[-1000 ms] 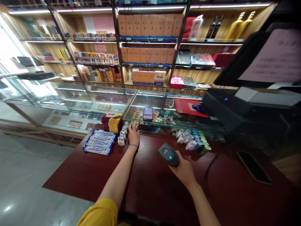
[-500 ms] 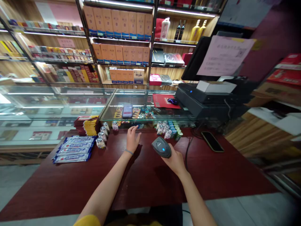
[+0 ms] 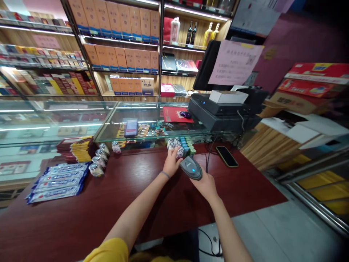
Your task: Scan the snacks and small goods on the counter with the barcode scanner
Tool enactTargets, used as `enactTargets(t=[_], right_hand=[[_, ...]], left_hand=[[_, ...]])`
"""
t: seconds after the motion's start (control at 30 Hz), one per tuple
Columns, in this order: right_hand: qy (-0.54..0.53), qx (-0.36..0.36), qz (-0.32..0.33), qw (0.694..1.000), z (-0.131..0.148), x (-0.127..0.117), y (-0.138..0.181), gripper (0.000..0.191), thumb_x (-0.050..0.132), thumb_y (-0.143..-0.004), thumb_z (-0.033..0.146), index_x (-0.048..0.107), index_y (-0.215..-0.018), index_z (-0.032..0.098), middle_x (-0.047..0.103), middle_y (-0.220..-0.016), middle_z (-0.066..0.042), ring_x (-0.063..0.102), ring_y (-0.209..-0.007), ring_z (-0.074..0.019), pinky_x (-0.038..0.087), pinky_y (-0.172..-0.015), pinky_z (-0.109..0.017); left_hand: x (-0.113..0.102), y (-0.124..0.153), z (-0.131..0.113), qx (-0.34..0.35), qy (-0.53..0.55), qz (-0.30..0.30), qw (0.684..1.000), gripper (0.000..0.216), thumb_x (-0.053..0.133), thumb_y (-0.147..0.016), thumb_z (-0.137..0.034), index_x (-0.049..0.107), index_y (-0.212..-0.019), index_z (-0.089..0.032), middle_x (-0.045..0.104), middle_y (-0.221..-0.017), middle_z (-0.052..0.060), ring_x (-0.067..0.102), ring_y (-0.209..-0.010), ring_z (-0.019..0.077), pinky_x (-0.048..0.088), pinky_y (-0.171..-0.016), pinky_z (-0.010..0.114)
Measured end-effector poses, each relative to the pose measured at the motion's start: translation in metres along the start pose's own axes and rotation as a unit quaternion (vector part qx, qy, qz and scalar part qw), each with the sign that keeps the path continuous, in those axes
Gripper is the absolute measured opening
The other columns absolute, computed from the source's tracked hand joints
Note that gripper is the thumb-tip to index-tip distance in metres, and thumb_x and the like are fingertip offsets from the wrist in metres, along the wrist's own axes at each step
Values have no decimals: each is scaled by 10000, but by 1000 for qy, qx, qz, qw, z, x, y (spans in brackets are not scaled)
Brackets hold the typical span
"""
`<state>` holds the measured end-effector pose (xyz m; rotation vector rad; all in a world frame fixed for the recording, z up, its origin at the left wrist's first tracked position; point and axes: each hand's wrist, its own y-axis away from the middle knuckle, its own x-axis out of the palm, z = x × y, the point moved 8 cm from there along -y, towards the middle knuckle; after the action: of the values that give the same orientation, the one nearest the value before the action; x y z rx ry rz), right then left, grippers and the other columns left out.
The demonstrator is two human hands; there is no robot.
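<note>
My right hand [image 3: 206, 186] is wrapped round the handle of a dark grey barcode scanner [image 3: 191, 168], which shows a blue light on top. My left hand [image 3: 171, 163] reaches to the near edge of a cluster of small bottles [image 3: 180, 152], fingers stretched out and thumb apart. Its fingertips overlap the front bottles; whether they touch one I cannot tell. Blue and green small containers [image 3: 188, 143] stand in the same cluster. On the left are a row of small silver-capped jars [image 3: 98, 160] and one single jar [image 3: 116, 147].
Blue-and-white packets [image 3: 58, 182] and a stack of yellow and dark red packs [image 3: 81, 148] lie left on the dark red table [image 3: 131, 203]. A phone [image 3: 227, 156] lies right, near the scanner's cable. Behind stand a glass counter [image 3: 109, 127] and a monitor [image 3: 207, 65].
My left hand has moved right to the small bottles, close to the scanner. My right hand still holds the scanner. The view has turned to the right.
</note>
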<state>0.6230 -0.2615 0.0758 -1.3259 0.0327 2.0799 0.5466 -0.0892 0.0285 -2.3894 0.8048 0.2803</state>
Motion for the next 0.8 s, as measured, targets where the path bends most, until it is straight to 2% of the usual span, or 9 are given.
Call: enactTargets(t=[0.2,0.5,0.63,0.73,0.8], right_hand=[[16,16,-13,1000,-22,-6,4,371,608,-777,386,587,-1115,233,742,-745,-43,732,-713,-289,468,-573,-290],[23,11,-37,999,-21,-5,3,372,610,-771,369,600,-1117,233,732,-696,-36,722,-664,-275,465,-554,-286],[4,3,-33,999,-18,-3,2,375,616,-777,386,594,-1119,234,744,-747,-44,728,-714,-275,479,-580,-286],[-8,7,-41,999,-13,0,1,389,622,-777,404,580,-1126,235,744,-768,-48,728,-733,-279,478,-583,-286],[-12,11,-50,999,-6,5,-1,398,622,-776,406,568,-1133,240,740,-766,-44,725,-721,-278,467,-574,-285]], left_hand=[[18,-9,1,-6,-47,-15,999,638,632,-832,-170,432,-1430,-268,483,-1252,115,497,-1203,263,418,-1059,451],[16,-3,2,19,-41,-42,998,463,632,-813,-151,542,-1260,-229,513,-1167,119,531,-1133,274,442,-1002,468],[-6,5,9,-7,10,-70,997,467,662,-801,-178,543,-1251,-213,541,-1198,120,533,-1150,267,437,-1013,456],[-39,15,25,-80,120,-99,985,534,669,-803,-223,496,-1308,-215,542,-1249,116,578,-1085,233,489,-946,404],[-64,26,36,-133,217,-102,962,597,664,-818,-269,428,-1366,-247,546,-1253,104,610,-1029,204,521,-885,371]])
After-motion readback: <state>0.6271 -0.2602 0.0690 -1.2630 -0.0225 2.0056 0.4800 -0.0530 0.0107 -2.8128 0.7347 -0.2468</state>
